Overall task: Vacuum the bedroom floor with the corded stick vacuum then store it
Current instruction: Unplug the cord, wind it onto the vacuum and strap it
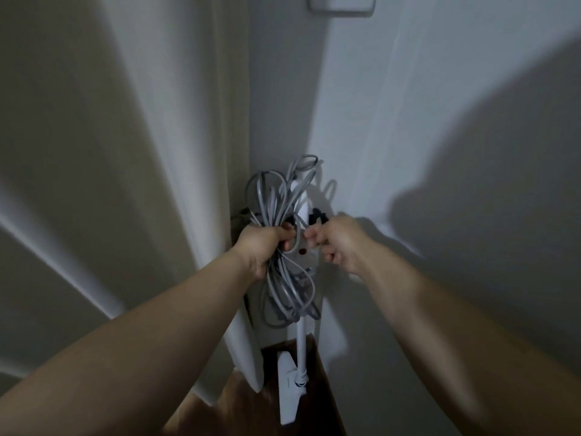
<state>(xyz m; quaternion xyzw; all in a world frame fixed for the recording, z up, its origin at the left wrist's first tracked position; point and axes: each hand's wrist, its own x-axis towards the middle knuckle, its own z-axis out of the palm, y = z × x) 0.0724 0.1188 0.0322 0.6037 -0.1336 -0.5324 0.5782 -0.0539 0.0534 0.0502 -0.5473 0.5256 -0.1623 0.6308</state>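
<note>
Now, setting: a dim corner where a pale curtain [176, 184] on the left meets a white wall [440, 121] on the right, with dark wooden floor [251, 413] at the bottom of the view.
Stick vacuum: the white stick vacuum [300, 338] stands upright in that corner, close against the wall and just beside the curtain's edge.
Floor head: its white floor head [288, 388] rests flat on the wood, with the thin tube rising from it toward the hands.
Cord: the grey cord [283, 278] is gathered into a loose bundle of loops at the upper body of the vacuum; loops stick up above the hands and hang down below them.
Left hand: the left hand [262, 247] has its fingers curled tightly round the middle of the cord bundle, holding it against the vacuum's body.
Right hand: the right hand [338, 242] sits just right of the left, fingers bent inward at the vacuum's body; it seems to pinch something small there, but blur and shadow keep me from telling what, if anything, it holds.
Red button: a small dark-red spot [302, 252] shows on the white body between the two hands.
Wall fitting: a white wall plate [342, 4] is partly in view at the top edge.
Shadow: the arms cast a broad dark shadow on the wall to the right.
</note>
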